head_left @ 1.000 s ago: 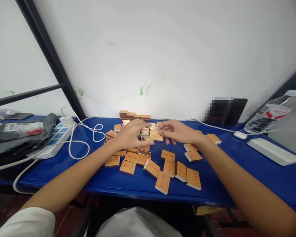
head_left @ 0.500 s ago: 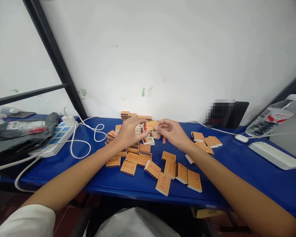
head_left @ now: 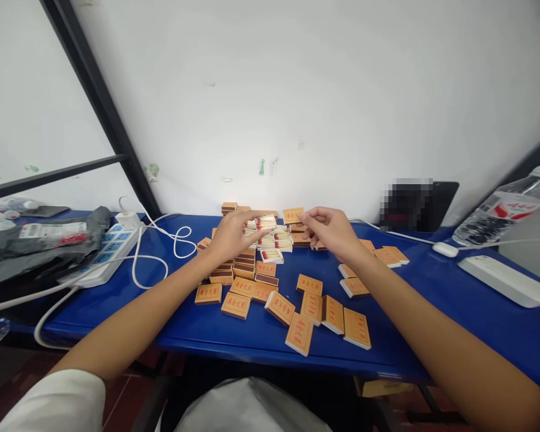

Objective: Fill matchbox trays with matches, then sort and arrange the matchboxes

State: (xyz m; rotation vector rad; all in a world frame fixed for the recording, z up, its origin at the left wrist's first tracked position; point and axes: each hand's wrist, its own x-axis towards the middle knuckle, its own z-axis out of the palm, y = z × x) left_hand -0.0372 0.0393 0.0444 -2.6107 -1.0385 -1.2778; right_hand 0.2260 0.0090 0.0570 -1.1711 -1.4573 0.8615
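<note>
My left hand [head_left: 236, 237] is closed on a white matchbox tray [head_left: 266, 222] full of red-tipped matches, held above other trays. In my right hand [head_left: 328, 231] a yellow matchbox sleeve [head_left: 293, 215] with red lettering is pinched between thumb and fingers, apart from the held tray. Beneath and between the hands lie several filled match trays [head_left: 282, 240], side by side. Stacked matchboxes [head_left: 243, 264] with dark striking sides stand under my left wrist. The stack behind the right fingers is partly hidden.
Loose yellow boxes or sleeves [head_left: 311, 307] are scattered along the front of the blue table [head_left: 171, 324]. A power strip [head_left: 110, 249] and white cables lie at left. A black tablet-like device [head_left: 441, 207], water bottle [head_left: 504, 207] and white block [head_left: 506, 281] stand at right.
The sleeve has moved right and slightly up with my right hand. The tray of matches now shows bare in my left hand, which has shifted slightly left.
</note>
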